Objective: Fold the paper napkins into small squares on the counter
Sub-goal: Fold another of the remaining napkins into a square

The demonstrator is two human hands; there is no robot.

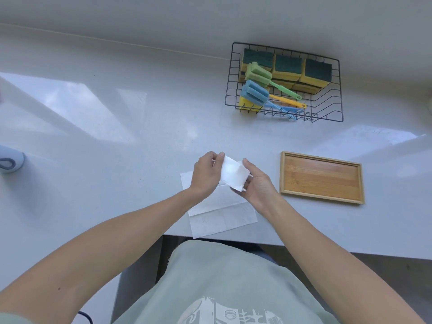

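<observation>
A white paper napkin [233, 174], folded into a narrow rectangle, is held just above the counter between both hands. My left hand [206, 174] pinches its far left corner with thumb and fingers. My right hand [258, 183] holds its right and near edge from underneath. Below them more unfolded white napkins [219, 213] lie flat on the white counter [105, 148], overlapping, close to the counter's front edge. My hands hide part of these flat napkins.
An empty wooden tray [321, 177] lies right of my hands. A black wire basket [284, 83] with several sponges and sponge brushes stands at the back right. A pale rounded object [10, 161] sits at the far left edge.
</observation>
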